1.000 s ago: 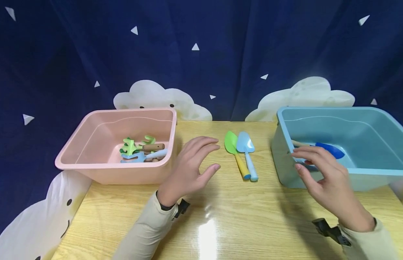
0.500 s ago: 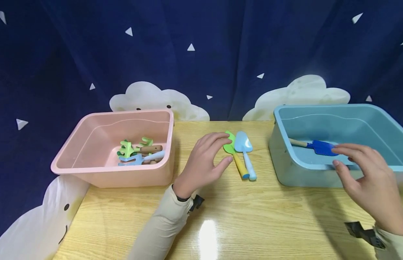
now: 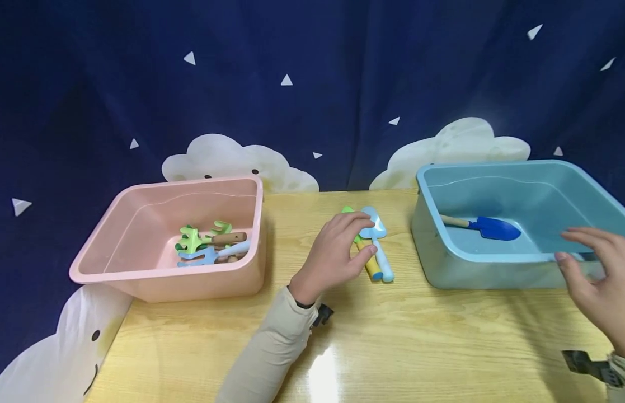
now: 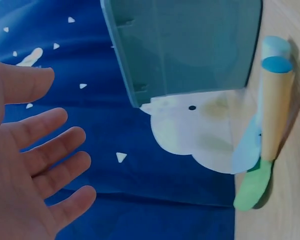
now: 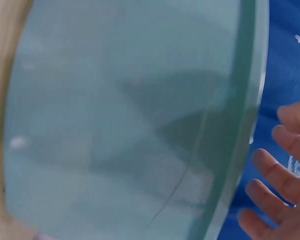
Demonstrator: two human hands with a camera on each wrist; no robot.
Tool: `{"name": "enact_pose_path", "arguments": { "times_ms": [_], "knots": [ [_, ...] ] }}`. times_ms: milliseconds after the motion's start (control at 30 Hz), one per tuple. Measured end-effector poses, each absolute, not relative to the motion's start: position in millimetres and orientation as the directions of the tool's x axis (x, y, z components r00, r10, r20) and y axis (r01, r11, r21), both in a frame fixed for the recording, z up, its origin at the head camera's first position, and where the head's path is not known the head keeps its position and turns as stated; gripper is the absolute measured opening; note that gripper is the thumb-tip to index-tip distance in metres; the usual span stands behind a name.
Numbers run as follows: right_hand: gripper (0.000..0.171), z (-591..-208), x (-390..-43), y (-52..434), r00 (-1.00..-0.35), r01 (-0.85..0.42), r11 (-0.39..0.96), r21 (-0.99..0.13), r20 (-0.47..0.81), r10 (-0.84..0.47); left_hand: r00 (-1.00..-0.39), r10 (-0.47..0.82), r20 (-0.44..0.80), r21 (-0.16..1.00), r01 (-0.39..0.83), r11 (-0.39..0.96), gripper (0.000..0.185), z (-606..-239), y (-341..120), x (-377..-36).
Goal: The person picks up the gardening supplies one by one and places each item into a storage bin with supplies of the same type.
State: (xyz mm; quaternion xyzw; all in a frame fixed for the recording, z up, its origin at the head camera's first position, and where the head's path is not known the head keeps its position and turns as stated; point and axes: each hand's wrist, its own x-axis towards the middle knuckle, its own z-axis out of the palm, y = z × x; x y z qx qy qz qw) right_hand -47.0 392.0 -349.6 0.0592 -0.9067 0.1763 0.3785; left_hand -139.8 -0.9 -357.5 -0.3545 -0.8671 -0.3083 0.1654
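Your left hand (image 3: 332, 252) hovers with relaxed, spread fingers over the green trowel (image 3: 362, 249), gripping nothing; whether it touches the trowel cannot be told; the pale blue trowel (image 3: 377, 240) lies just beyond it, touching the green one on the wooden table (image 3: 393, 347). Further to that hand's left, the pink bin (image 3: 171, 246) holds small green and blue rakes (image 3: 206, 243). Your right hand (image 3: 601, 291) is released, fingers loose, at the near rim of the blue bin (image 3: 493, 268); inside lies a dark blue trowel (image 3: 485, 226); no writing is readable.
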Motion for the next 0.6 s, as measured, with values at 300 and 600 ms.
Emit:
{"name": "enact_pose_path", "arguments": {
  "times_ms": [300, 600],
  "knots": [
    [0.076, -368.8, -47.2, 412.3, -0.693, -0.220, 0.924, -0.314, 0.717, 0.078, -0.726, 0.543, 0.422, 0.433, 0.688, 0.582, 0.035, -370.7, 0.6, -142.0],
    [0.082, -376.6, -49.1, 416.9, -0.722, -0.196, 0.918, -0.344, 0.684, 0.102, -0.744, 0.571, 0.347, 0.445, 0.667, 0.598, 0.038, -379.3, 5.0, -144.9]
  ]
}}
